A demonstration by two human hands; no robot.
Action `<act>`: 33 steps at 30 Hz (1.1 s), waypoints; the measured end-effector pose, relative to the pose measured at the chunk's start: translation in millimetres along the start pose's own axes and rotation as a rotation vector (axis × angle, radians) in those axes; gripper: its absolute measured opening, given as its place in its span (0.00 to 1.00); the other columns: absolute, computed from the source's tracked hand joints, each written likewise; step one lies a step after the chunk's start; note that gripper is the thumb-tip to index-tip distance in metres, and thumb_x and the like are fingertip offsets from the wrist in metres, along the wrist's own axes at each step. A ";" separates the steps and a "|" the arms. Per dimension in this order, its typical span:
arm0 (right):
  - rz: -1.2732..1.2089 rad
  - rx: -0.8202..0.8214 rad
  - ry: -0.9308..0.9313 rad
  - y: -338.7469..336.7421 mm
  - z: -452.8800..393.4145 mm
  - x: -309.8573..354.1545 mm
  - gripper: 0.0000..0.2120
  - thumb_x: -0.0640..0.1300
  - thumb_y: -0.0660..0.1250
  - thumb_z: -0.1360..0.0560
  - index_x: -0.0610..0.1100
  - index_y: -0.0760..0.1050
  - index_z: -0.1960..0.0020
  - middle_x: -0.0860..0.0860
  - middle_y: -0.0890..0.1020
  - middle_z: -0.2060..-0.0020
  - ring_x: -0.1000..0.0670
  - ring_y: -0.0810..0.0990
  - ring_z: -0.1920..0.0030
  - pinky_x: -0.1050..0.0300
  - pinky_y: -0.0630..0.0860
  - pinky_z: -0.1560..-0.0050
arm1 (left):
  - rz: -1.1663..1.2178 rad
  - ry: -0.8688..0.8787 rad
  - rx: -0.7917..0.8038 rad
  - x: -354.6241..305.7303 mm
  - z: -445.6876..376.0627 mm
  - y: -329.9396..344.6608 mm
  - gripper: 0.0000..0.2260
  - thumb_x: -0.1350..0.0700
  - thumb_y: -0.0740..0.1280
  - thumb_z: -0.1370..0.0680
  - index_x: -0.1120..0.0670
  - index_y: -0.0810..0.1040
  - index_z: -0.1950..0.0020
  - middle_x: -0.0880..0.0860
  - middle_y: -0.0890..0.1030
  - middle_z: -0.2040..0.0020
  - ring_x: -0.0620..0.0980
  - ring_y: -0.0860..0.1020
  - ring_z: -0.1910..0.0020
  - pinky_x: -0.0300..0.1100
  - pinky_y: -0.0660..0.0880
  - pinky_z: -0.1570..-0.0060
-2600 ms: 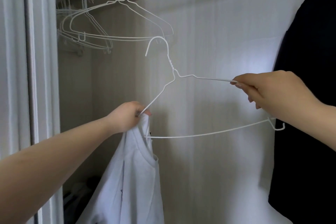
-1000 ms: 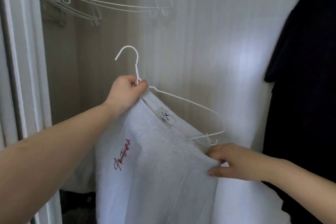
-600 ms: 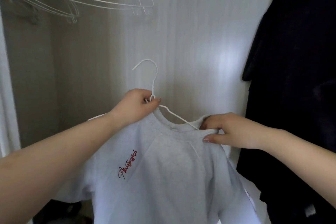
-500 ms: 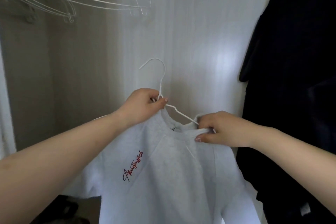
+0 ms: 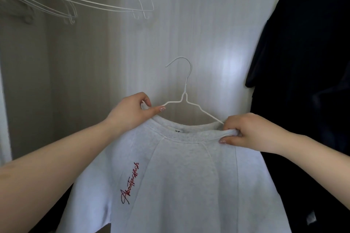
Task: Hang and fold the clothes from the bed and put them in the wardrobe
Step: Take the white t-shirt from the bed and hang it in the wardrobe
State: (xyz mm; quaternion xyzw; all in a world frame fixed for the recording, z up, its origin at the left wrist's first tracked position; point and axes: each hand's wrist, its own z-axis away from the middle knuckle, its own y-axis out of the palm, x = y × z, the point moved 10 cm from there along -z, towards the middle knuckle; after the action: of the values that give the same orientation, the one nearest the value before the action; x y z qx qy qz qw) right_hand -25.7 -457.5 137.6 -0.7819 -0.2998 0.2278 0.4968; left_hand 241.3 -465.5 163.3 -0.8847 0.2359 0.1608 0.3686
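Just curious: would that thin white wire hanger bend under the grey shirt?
Probably slightly: the hanger is thin wire and likely springy. The grey shirt drapes in soft folds, so it looks floppy and light. Both hands, left hand and right hand, grip its collar.

One pale grey sweatshirt with red script lettering (image 5: 189,176). One white wire hanger (image 5: 186,89) inside it; several more empty white wire hangers (image 5: 94,4), count unclear. One black hanging garment (image 5: 306,62).

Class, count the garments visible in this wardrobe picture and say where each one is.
2: a grey sweatshirt at centre on a wire hanger, and a black garment hanging at right. Others may be out of frame.
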 end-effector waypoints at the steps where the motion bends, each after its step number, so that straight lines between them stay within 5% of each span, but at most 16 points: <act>1: 0.024 0.021 0.010 2.2 0.7 -2.5 0.10 0.58 0.69 0.28 0.61 0.70 0.64 0.62 0.74 0.65 0.67 0.73 0.59 0.69 0.66 0.63 | -0.069 -0.020 -0.009 2.3 -0.1 -0.2 0.23 0.27 0.64 0.36 0.47 0.73 0.61 0.46 0.73 0.69 0.43 0.72 0.70 0.40 0.64 0.71; 4: 0.028 0.036 0.025 2.8 5.3 -7.4 0.10 0.56 0.71 0.29 0.65 0.69 0.57 0.66 0.76 0.59 0.68 0.73 0.57 0.69 0.67 0.61 | -0.329 0.015 -0.038 0.3 -1.3 -4.7 0.30 0.21 0.51 0.37 0.45 0.74 0.60 0.44 0.76 0.67 0.43 0.74 0.66 0.39 0.65 0.69; 9: -0.245 -0.060 0.029 -10.7 16.6 3.8 0.38 0.49 0.74 0.31 0.71 0.56 0.32 0.71 0.72 0.43 0.65 0.76 0.63 0.76 0.68 0.62 | -0.517 0.054 -0.014 2.4 -5.4 -4.3 0.40 0.20 0.39 0.40 0.49 0.77 0.61 0.45 0.77 0.67 0.47 0.76 0.65 0.39 0.69 0.66; 16: -0.556 -0.020 0.121 -20.5 16.3 8.4 0.14 0.36 0.68 0.28 0.53 0.76 0.49 0.59 0.83 0.49 0.56 0.82 0.52 0.57 0.79 0.49 | -0.486 0.009 0.028 0.0 -24.1 3.9 0.42 0.21 0.36 0.36 0.54 0.73 0.67 0.48 0.77 0.69 0.45 0.73 0.66 0.46 0.64 0.58; 22: -0.659 -0.104 0.192 -61.8 21.9 11.9 0.11 0.34 0.65 0.26 0.49 0.78 0.50 0.59 0.83 0.47 0.59 0.80 0.46 0.63 0.77 0.45 | -0.166 -0.035 -0.009 -32.1 -51.4 10.9 0.35 0.21 0.41 0.37 0.50 0.69 0.67 0.49 0.74 0.64 0.53 0.74 0.60 0.51 0.73 0.51; 27: -0.531 -0.337 0.311 -121.4 31.0 -6.6 0.08 0.34 0.62 0.25 0.44 0.77 0.56 0.60 0.84 0.53 0.59 0.81 0.50 0.62 0.74 0.49 | 0.179 -0.002 -0.035 -81.8 -80.9 24.5 0.35 0.26 0.51 0.30 0.53 0.76 0.43 0.56 0.77 0.43 0.58 0.74 0.41 0.50 0.72 0.43; 30: -0.466 -0.422 0.374 -167.3 37.9 -17.6 0.09 0.36 0.61 0.25 0.45 0.77 0.59 0.58 0.85 0.54 0.54 0.82 0.49 0.54 0.77 0.45 | 0.292 0.078 0.003 -129.0 -95.1 34.9 0.34 0.32 0.56 0.25 0.51 0.61 0.25 0.55 0.63 0.25 0.55 0.59 0.25 0.50 0.57 0.27; 33: -0.388 -0.485 0.435 -209.3 45.5 -28.4 0.08 0.35 0.61 0.25 0.42 0.78 0.57 0.58 0.85 0.56 0.54 0.83 0.51 0.57 0.77 0.47 | 0.458 0.106 0.057 -171.4 -102.1 45.2 0.34 0.34 0.56 0.24 0.47 0.52 0.22 0.53 0.50 0.21 0.51 0.48 0.22 0.49 0.47 0.25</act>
State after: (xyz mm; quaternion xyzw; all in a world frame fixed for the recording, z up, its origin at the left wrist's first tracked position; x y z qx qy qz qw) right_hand -126.6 -379.8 312.1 -0.8354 -0.3753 -0.1193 0.3833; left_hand 84.8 -516.4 284.9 -0.8046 0.4537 0.1868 0.3344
